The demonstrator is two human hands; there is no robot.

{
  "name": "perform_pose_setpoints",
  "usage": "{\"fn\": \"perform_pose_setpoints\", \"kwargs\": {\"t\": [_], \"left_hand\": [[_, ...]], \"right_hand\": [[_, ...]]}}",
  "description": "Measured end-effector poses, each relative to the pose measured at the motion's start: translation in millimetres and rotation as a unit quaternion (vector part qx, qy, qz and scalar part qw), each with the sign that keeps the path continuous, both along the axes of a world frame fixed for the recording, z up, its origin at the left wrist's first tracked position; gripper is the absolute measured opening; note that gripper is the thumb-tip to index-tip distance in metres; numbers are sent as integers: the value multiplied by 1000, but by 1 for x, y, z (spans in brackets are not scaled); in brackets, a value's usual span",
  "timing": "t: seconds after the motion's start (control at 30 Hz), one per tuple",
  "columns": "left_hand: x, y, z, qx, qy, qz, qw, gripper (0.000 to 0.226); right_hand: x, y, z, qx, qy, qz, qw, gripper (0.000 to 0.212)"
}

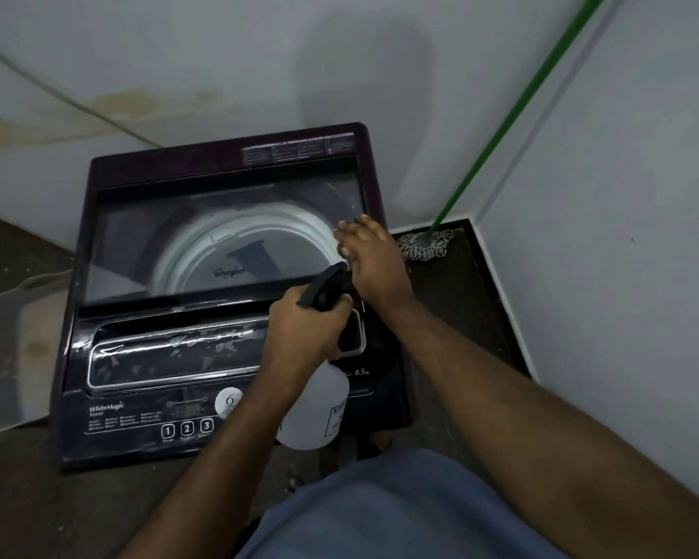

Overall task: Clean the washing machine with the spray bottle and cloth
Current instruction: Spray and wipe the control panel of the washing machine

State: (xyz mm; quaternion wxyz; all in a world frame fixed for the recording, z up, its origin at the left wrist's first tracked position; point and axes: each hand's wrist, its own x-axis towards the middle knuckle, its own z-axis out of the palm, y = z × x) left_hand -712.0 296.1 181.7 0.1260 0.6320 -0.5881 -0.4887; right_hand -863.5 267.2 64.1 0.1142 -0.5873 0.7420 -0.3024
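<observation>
**Hands and spray bottle over the washer lid**

Left hand (305, 334) curls round the neck of a white plastic spray bottle (315, 409), fingers wrapped just under its black trigger head (327, 287), whose nozzle points up and toward the far right of the lid. The bottle's rounded, smooth body hangs below the fist, a printed label on its side. Right hand (374, 262) rests palm-down at the right edge of the lid, fingers spread and fairly straight; a dark scrap shows under the fingertips, too small to say whether it is the cloth.

Beneath both hands sits a top-loading Whirlpool washing machine (146, 401), its casing glossy dark purple-black. The glass lid (170, 236) is see-through, showing the pale round drum rim. A film on the control panel (170, 357) is scuffed and peeling. A green-handled string mop (426, 244) leans in the corner; a translucent plastic tray (13, 349) lies on the floor to the left.
</observation>
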Motion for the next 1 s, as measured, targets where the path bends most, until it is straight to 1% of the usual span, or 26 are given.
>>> {"fn": "perform_pose_setpoints", "kwargs": {"t": [0.1, 0.27, 0.37, 0.47, 0.57, 0.67, 0.77, 0.9, 1.0], "left_hand": [[3, 0, -1, 4, -14, 15, 1000, 19], [12, 20, -3, 6, -32, 0, 999, 18], [23, 39, -3, 22, -22, -4, 1000, 11], [37, 60, -2, 25, -19, -29, 999, 14], [56, 82, 0, 23, -19, -55, 998, 16], [79, 106, 1, 39, 1, -56, 998, 11], [108, 131, 0, 52, 15, -58, 997, 12], [144, 160, -6, 57, 24, -64, 996, 9], [167, 175, -10, 53, 25, -60, 996, 12]], "right_hand": [[-3, -2, 2, 1, -20, 10, 1000, 40], [-2, 11, 6, 12, -62, 36, 997, 40], [5, 36, 5, 8, -71, 42, 997, 45], [13, 66, 4, 4, -91, 35, 995, 46], [23, 97, 0, -4, -105, 9, 994, 44], [38, 124, -1, -6, -98, -33, 995, 45], [61, 152, -1, -13, -95, -72, 993, 42], [83, 177, -4, -22, -111, -96, 989, 42], [97, 190, -5, -12, -116, -98, 988, 43]]}}
